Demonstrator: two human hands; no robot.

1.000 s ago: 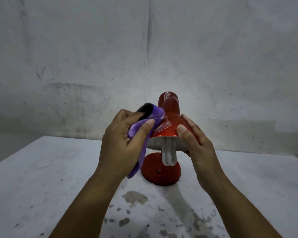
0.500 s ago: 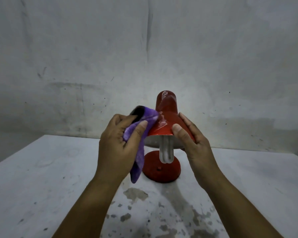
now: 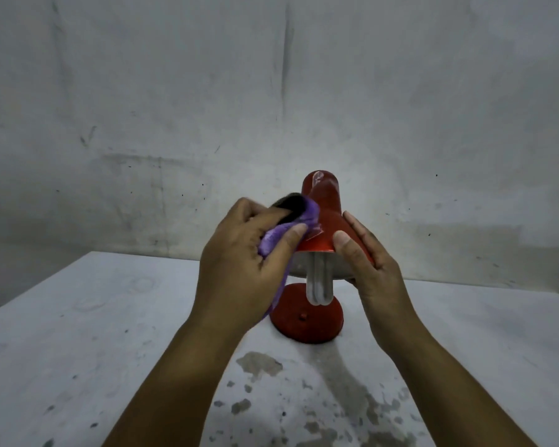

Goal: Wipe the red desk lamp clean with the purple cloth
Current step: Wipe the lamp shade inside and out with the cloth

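The red desk lamp (image 3: 321,217) stands at the middle of the table, its shade tilted toward me with a white spiral bulb (image 3: 318,285) hanging out and a round red base (image 3: 307,321) below. My left hand (image 3: 242,269) grips the purple cloth (image 3: 271,237) and presses it against the left side of the shade; a tail of cloth hangs down behind my palm. My right hand (image 3: 368,262) holds the shade's right side, thumb on the front rim and fingers wrapped behind it.
The lamp sits on a pale, stained table (image 3: 78,333) with dark blotches (image 3: 259,366) near me. A scuffed grey wall (image 3: 207,108) rises close behind the lamp. The table's far edge runs just behind the base.
My left hand has slid the cloth slightly left and down along the shade's left side. My right hand keeps its hold on the shade. The lamp stays where it was.
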